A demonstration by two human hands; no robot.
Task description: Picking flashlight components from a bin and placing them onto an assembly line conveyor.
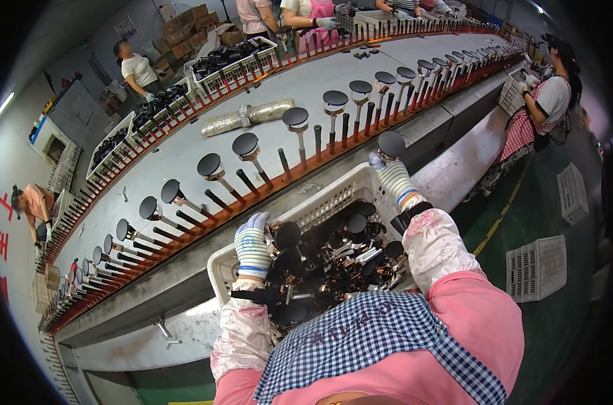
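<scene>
My left hand (252, 244), in a striped knit glove, is closed on a black round-headed part (287, 235) over the white crate (333, 192). The crate is full of the same black disc-topped parts (340, 253) with metal stems. My right hand (393, 177), also gloved, reaches past the crate's far corner and holds another black disc part (391, 144) up near the red rail (279, 185). On that rail stand several pegs, some bare and dark, some topped with black discs (245, 144).
A long grey conveyor table (185, 145) carries a plastic-wrapped bundle (249, 116). Other workers stand at the far side (136, 67), the left end (31, 202) and the right (546, 108). White crates (537, 268) lie on the green floor at right.
</scene>
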